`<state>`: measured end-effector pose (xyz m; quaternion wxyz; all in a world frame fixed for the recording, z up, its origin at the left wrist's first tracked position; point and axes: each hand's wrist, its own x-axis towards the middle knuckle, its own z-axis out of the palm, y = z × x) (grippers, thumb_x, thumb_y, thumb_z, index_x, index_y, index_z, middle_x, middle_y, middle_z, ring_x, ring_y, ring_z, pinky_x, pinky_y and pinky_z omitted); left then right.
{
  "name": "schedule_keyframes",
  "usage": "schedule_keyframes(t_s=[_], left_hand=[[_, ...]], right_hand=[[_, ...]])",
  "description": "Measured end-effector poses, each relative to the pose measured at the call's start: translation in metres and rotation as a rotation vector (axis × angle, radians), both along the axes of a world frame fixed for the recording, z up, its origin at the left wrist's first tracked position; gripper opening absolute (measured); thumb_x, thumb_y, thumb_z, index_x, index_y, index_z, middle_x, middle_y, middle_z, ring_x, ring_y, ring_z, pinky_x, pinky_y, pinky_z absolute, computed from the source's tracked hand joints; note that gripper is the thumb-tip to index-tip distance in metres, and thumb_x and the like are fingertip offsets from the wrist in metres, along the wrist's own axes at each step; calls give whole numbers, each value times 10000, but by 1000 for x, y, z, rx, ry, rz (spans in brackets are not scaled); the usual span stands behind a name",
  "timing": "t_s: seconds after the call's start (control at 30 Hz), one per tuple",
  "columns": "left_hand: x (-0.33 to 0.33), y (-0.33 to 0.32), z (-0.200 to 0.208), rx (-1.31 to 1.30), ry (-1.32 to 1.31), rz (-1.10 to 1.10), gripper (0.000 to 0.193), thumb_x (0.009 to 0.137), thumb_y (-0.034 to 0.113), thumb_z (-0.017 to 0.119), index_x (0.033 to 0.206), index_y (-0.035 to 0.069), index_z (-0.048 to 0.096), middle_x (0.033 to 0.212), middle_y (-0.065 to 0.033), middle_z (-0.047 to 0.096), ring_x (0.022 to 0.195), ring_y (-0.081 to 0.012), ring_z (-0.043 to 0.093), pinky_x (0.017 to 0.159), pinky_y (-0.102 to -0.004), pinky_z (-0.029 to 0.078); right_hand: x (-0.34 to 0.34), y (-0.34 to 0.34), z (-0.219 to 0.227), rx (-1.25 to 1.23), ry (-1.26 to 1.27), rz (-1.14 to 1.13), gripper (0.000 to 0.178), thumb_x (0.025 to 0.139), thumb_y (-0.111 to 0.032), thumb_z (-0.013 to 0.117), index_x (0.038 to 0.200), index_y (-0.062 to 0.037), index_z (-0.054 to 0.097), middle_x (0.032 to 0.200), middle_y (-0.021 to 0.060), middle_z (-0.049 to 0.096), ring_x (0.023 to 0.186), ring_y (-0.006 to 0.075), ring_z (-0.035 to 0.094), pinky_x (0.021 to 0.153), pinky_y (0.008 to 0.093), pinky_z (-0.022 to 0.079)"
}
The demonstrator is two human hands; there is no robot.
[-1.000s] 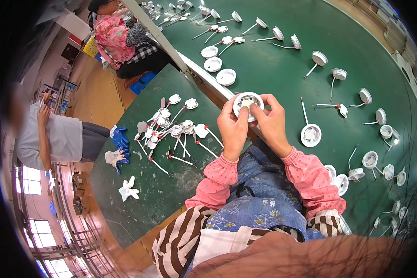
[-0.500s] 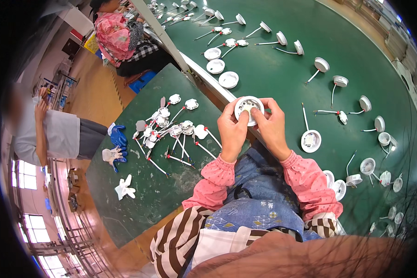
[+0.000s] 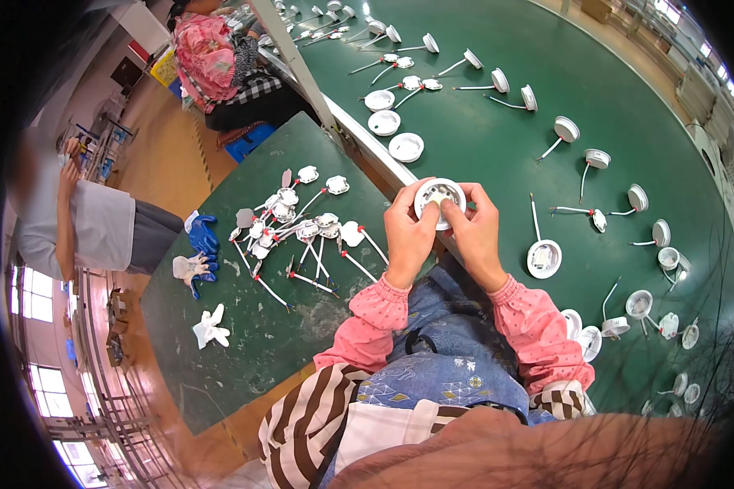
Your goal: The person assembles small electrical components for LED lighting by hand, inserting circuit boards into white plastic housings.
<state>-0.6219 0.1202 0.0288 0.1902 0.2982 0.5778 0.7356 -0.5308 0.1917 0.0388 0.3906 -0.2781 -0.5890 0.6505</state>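
Between my two hands, over the front edge of the large green work surface, is a round white lamp housing with its open side up. Parts of a circuit board show inside it. My left hand grips its left side, and my right hand grips the right. Both thumbs press into the cup on the near side, while the other fingers wrap underneath and are partly hidden. Right of my hands, another white lamp housing lies with its cable pointing away. A pile of white lamp modules with cables is to the left.
White gloves and blue-and-white gloves lie on the left green table. Lamp housings with cables line the large green surface. Empty-looking white cups sit by its edge, near a metal post. Two people are at far left.
My thumbs have slid slightly toward the near rim of the lamp housing, and more of its inside shows. Both hands keep their hold. The whole view has shifted a little.
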Motion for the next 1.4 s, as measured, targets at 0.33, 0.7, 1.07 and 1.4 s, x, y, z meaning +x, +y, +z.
schedule_keyframes(t_s=[0.33,0.7,1.07,1.4], left_hand=[[2,-1,1,74,-125,-55,305,911,-2,605,1201,-94,611,1064,-111,704,925,-131,675,792,-271,560],[-2,-1,-2,79,-113,-30,282,911,2,606,1178,-86,630,1039,-102,703,890,-124,669,758,-270,558],[-5,-4,-6,15,73,2,261,920,-24,605,1174,-69,642,1069,-64,677,926,-108,644,819,-263,542],[2,-3,-5,-47,133,16,245,902,-38,616,1141,-70,656,1031,-43,634,918,-110,634,807,-257,524]], right_hand=[[-6,-4,-2,10,28,-62,198,929,-37,650,1096,33,570,989,93,667,774,115,679,525,241,539],[-9,-5,-1,-24,43,-20,206,929,-59,658,1098,26,577,985,84,669,789,116,676,563,243,560],[-7,-1,-3,21,17,6,164,939,-96,646,1044,26,614,902,54,666,743,87,630,585,250,536],[-3,4,-15,68,15,-14,114,934,-67,629,1001,25,627,869,46,654,756,89,593,647,263,504]])
